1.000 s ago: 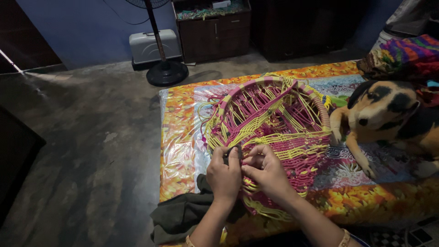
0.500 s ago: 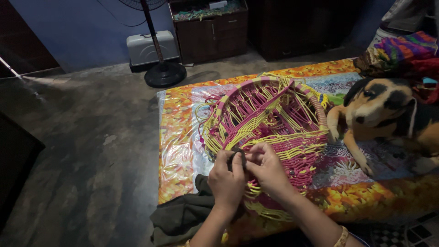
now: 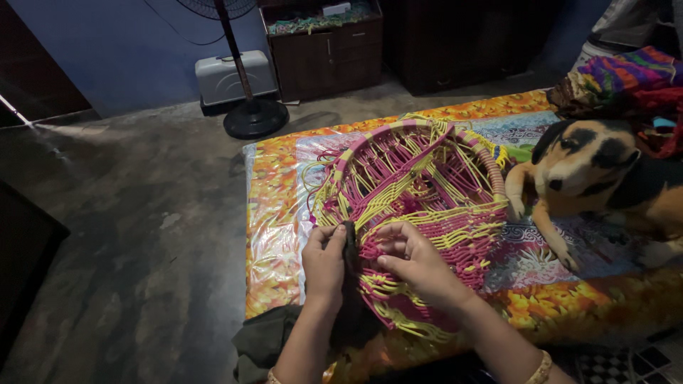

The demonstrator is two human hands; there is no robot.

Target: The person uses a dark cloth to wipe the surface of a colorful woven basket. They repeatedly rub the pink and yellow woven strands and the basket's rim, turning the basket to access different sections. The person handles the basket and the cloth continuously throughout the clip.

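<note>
woven plastic-cord basket (image 3: 420,206) (pink, yellow) on glossy floral sheet (image 3: 274,213); matt concrete floor (image 3: 128,227).

Floral mat (image 3: 274,213) carries woven basket (image 3: 427,192) and dog (image 3: 597,171).

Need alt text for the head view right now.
Two hands work the near rim of a pink and yellow woven basket on a bright mat: left hand grips a dark tool, right hand pinches strands. A dog lies alongside.
</note>
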